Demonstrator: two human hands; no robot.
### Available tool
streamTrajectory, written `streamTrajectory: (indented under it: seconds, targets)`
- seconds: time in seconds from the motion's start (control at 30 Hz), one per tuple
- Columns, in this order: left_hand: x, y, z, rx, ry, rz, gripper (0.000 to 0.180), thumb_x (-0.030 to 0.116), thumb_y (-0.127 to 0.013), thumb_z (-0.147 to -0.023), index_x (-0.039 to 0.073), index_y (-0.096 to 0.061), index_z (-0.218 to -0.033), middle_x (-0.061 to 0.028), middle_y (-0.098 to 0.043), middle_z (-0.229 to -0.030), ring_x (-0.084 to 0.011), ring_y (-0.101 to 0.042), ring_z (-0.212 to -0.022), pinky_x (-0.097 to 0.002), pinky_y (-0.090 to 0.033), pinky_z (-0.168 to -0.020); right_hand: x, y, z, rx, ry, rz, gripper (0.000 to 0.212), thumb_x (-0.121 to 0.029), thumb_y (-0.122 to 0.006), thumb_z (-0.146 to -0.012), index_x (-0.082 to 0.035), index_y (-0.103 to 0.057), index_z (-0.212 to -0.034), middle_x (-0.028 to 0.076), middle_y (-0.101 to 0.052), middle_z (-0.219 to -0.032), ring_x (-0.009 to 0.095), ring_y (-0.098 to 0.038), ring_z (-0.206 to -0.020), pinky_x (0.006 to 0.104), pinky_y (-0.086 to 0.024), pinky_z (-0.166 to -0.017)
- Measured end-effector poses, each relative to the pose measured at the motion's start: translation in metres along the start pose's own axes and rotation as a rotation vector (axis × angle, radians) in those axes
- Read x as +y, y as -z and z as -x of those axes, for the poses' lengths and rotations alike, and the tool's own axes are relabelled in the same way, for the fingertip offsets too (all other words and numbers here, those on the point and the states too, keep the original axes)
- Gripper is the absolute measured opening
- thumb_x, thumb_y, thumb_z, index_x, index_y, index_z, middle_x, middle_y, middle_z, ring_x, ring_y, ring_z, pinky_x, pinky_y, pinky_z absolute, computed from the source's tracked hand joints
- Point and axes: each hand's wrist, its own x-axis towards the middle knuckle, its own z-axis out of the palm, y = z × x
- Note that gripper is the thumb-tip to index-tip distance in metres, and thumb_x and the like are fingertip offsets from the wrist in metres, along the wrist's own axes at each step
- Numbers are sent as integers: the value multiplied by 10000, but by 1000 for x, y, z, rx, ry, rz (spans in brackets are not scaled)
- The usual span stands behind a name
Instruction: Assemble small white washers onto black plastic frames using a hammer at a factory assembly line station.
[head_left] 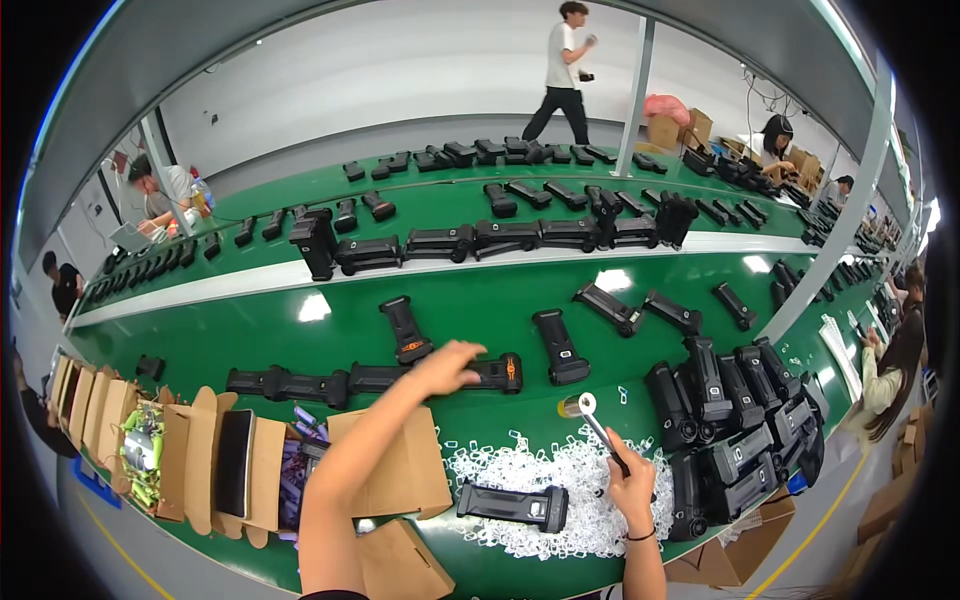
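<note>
My left hand (445, 369) reaches over a row of black handheld devices, its fingers stretched out and apart. Nearest to it lies a black device with an orange mark (511, 373); whether the fingers touch it, I cannot tell. My right hand (632, 487) is closed around a slim dark tool (606, 440), which points away from me; its exact kind is unclear. By the tool's far end is a small yellowish roll with a white face (574, 405). Between my arms, one black device (513, 507) lies on a spread heap of small clear-white frame-shaped pieces (600, 535).
Black devices are piled (740, 410) to my right. Open cardboard boxes (263, 470) line the left side, some holding green or purple parts. Behind the green table (460, 300), a raised white ledge (200, 290) carries more devices. A metal post (835, 230) stands at right. Other people work nearby.
</note>
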Motion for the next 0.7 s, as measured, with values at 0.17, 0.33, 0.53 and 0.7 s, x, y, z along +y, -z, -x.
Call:
streamTrajectory:
  seconds: [0.17, 0.33, 0.53, 0.7]
  targets:
    - [-83, 71, 22, -43, 72, -703, 549, 18, -695, -684, 139, -557, -1201, -56, -592, -1182, -275, -494, -1201, -380, -406, -1010, -1, 4, 3, 10, -22, -12, 568, 69, -624, -725, -190, -628, -1230, 139, -627, -735, 274, -588, -573, 328, -465, -558]
    - [-134, 82, 30, -192, 25, -880, 560, 109, -711, -701, 166, -514, -1222, -71, -572, -1191, -278, -483, -1215, -383, -367, -1058, -1, -10, -5, 19, 1, 5, 584, 59, -627, -720, -206, -621, -1240, 139, -615, -714, 292, -586, -574, 347, -462, -555]
    - [30, 57, -8, -124, -56, -311, 618, 259, -777, -673, 52, -513, -1192, -178, -537, -1179, -370, -493, -1115, -424, -395, -987, 11, 12, -1, -56, -66, 270, 578, -50, -637, -756, -337, -592, -1255, 102, -620, -700, 321, -593, -580, 411, -457, -528]
    - [69, -32, 36, -322, -107, -150, 671, 303, -783, -709, 28, -486, -1243, -228, -485, -1109, -390, -463, -1092, -449, -414, -957, -13, 25, 3, -9, 142, 145, 567, 1, -646, -749, -298, -629, -1230, 74, -571, -623, 220, -522, -485, 326, -427, -470]
